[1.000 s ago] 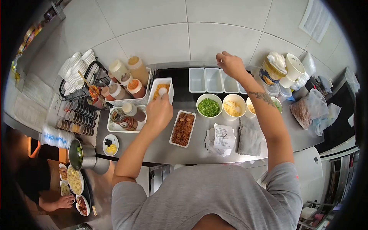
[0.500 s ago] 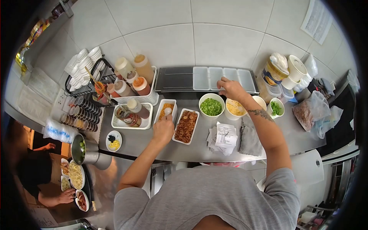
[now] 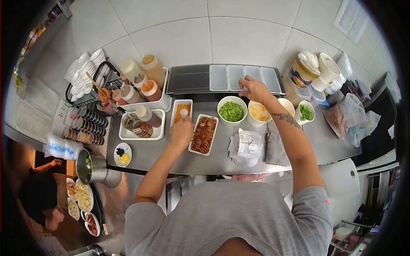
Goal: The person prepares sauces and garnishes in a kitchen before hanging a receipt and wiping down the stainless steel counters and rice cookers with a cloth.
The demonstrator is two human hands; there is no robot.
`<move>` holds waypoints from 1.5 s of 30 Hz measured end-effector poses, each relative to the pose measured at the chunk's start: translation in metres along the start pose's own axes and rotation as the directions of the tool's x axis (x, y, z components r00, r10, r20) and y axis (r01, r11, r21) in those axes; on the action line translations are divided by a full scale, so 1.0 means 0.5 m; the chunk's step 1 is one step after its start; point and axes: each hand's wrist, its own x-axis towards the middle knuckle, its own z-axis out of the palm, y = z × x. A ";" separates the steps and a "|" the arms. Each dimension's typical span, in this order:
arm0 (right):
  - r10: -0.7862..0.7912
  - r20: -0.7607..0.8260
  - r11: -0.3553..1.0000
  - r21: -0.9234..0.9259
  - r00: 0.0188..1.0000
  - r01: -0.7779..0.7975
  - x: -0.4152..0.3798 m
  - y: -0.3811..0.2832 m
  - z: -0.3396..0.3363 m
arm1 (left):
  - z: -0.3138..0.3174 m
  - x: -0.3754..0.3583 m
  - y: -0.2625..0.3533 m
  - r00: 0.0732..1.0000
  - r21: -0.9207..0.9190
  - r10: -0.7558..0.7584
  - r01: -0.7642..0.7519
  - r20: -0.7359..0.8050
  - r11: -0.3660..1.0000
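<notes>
Left hand (image 3: 181,133) is resting curled, grip hidden, white rectangular tub (image 3: 191,112) of grainy orange crumbs (image 3: 179,107) is sitting just beyond, pale rounded spoon (image 3: 183,112) showing, right hand (image 3: 254,90) is hovering half-curled by translucent bins (image 3: 235,76), hold unclear

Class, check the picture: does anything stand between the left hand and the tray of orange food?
Nothing visible does. The left hand is at the near end of the tray of orange food; the tray of brown food stands to the right, not between.
</notes>
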 end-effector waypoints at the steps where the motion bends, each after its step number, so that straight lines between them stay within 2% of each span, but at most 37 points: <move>1: 0.009 -0.034 1.000 -0.024 0.999 -0.010 -0.003 -0.012 0.001 | -0.015 -0.005 0.009 0.999 0.003 -0.036 0.035 0.033 0.999; 2: 0.018 -0.072 0.999 -0.048 0.997 -0.021 -0.004 -0.024 0.001 | -0.023 -0.011 0.007 1.000 -0.031 -0.014 0.014 0.002 0.999; 4: -0.034 -0.024 0.998 0.052 0.999 0.036 -0.024 -0.063 -0.009 | -0.032 -0.039 0.003 0.998 -0.100 0.027 -0.033 -0.062 0.994; 5: -0.060 0.002 0.993 0.105 0.998 0.059 -0.043 -0.089 -0.015 | -0.050 -0.058 0.015 1.000 -0.128 0.018 -0.016 0.012 0.992; 7: -0.103 0.160 0.993 0.065 0.982 0.094 -0.084 -0.135 -0.019 | -0.082 -0.102 0.042 0.986 -0.180 0.007 0.023 0.164 0.983; 8: -0.122 0.237 0.992 0.047 0.964 0.114 -0.098 -0.146 -0.020 | -0.075 -0.119 0.050 0.985 -0.150 0.015 0.011 0.175 0.989; 11: -0.136 0.308 0.983 -0.076 0.942 0.167 -0.117 -0.138 0.006 | -0.042 -0.157 0.072 0.981 -0.100 0.019 0.000 0.191 0.995; 14: -0.148 0.230 0.977 -0.119 0.962 0.179 -0.124 -0.125 0.019 | -0.020 -0.158 0.089 0.992 -0.184 -0.015 0.038 0.127 0.982; 17: -0.133 0.212 0.969 -0.177 0.968 0.172 -0.124 -0.114 0.026 | 0.004 -0.129 0.088 1.000 -0.227 0.019 -0.018 0.002 0.974; 23: -0.148 0.154 0.970 -0.170 0.977 0.174 -0.127 -0.101 0.043 | 0.020 -0.047 0.079 0.993 -0.150 0.062 -0.077 -0.098 0.986; 26: -0.132 0.070 0.988 -0.069 0.989 0.136 -0.138 -0.114 0.025 | 0.017 -0.028 0.080 0.980 -0.186 0.079 -0.114 -0.184 0.976; 29: 0.030 -0.081 0.995 0.099 0.996 -0.022 -0.164 -0.148 -0.028 | 0.009 -0.038 0.110 0.978 -0.180 0.136 -0.165 -0.161 0.970; 32: 0.129 -0.187 0.975 0.205 0.974 -0.089 -0.208 -0.152 -0.054 | 0.069 -0.044 0.137 0.978 -0.210 0.194 -0.173 0.082 0.962; 33: 0.149 -0.242 0.970 0.223 0.959 -0.094 -0.226 -0.146 -0.052 | 0.096 -0.036 0.146 0.984 -0.195 0.148 -0.126 0.098 0.973; 38: 0.434 -0.136 0.880 0.274 0.891 -0.387 -0.329 -0.131 -0.049 | 0.200 0.041 0.169 0.987 -0.057 -0.028 0.037 0.159 0.998; 39: 0.485 -0.105 0.851 0.283 0.868 -0.442 -0.339 -0.126 -0.044 | 0.216 0.045 0.169 0.993 -0.042 -0.024 0.029 0.112 0.999; 42: 0.429 -0.127 0.873 0.312 0.894 -0.374 -0.321 -0.162 -0.056 | 0.252 0.045 0.166 1.000 -0.016 -0.005 0.005 0.004 1.000; 45: 0.263 -0.170 0.905 0.384 0.950 -0.182 -0.261 -0.189 -0.050 | 0.253 0.036 0.163 0.999 0.003 0.019 -0.019 -0.030 1.000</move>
